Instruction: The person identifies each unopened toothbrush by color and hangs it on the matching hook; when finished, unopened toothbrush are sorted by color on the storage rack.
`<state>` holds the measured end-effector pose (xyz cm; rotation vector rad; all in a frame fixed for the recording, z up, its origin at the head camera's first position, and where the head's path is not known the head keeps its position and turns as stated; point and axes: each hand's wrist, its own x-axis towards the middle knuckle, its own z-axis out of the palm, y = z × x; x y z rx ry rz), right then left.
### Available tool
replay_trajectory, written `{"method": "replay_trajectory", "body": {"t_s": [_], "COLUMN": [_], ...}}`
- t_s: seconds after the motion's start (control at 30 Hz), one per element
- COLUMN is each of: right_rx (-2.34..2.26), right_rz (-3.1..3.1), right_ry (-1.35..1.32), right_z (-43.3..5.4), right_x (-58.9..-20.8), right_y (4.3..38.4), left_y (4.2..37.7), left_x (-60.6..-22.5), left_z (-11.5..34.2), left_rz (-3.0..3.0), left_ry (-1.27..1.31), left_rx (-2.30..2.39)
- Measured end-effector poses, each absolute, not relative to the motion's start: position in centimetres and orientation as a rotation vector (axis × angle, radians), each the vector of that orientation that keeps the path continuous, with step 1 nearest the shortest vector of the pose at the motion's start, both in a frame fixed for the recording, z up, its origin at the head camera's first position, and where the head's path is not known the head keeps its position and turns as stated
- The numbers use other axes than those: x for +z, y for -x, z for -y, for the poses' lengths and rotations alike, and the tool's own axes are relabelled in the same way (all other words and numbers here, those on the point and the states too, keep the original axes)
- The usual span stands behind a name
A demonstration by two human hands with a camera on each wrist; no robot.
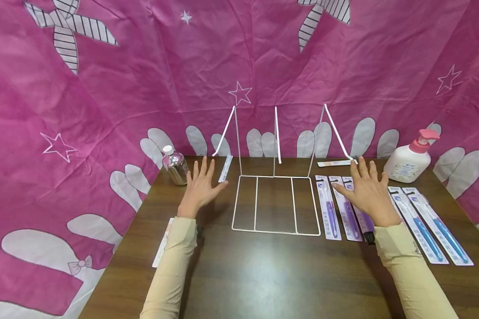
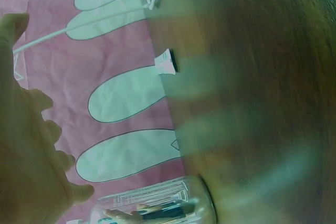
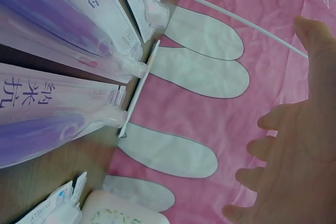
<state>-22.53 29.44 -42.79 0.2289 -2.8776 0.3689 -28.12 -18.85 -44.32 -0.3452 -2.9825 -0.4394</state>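
Note:
My left hand [image 1: 199, 188] is held over the left part of the table, fingers spread, holding nothing. Just beyond it are a silver bottle [image 1: 175, 166] with a white cap and a slim white packet [image 1: 225, 169]. Over the packaged toothbrushes on the right, my right hand [image 1: 369, 192] is likewise spread and holds nothing. It partly hides a purple toothbrush pack [image 1: 348, 186]. Left of that hand lie more purple toothbrush packs [image 1: 328, 208]; blue toothbrush packs [image 1: 437, 226] lie to its right. Between the hands stands a white wire rack [image 1: 276, 231] with three slanting prongs.
A white pump bottle [image 1: 407, 164] with a pink top stands at the back right. One slim packet [image 1: 335, 163] lies along the back edge, another packet [image 1: 162, 243] by the left forearm. A pink patterned cloth [image 1: 207, 57] hangs behind the wooden table [image 1: 263, 274].

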Motion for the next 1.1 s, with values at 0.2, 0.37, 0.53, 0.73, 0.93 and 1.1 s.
{"method": "replay_trajectory", "body": {"t_s": [0.2, 0.37, 0.53, 0.73, 0.93, 1.1], "right_rx": [0.362, 0.391, 0.462, 0.617, 0.696, 0.758], "right_rz": [2.870, 2.869, 2.792, 2.692, 2.652, 2.734], "right_ry": [-0.224, -0.226, -0.232, -0.242, -0.235, -0.196], "right_z": [-29.3, -29.0, -28.8, -28.5, -27.8, -27.6], "right_x": [-42.7, -42.6, -42.6, -42.7, -42.5, -43.0], "right_y": [22.7, 22.8, 23.0, 23.3, 24.1, 24.9], "left_y": [28.2, 28.0, 27.9, 27.7, 27.4, 27.2], "left_x": [-44.4, -44.7, -44.5, -44.1, -44.0, -44.4], "left_z": [18.7, 18.8, 18.5, 17.9, 17.5, 17.1], "left_rz": [2.960, 2.962, 2.943, 2.878, 2.795, 2.772], "left_ry": [0.340, 0.310, 0.299, 0.304, 0.305, 0.279], "left_rx": [-0.486, -0.570, -0.733, -0.950, -1.182, -1.269]}}
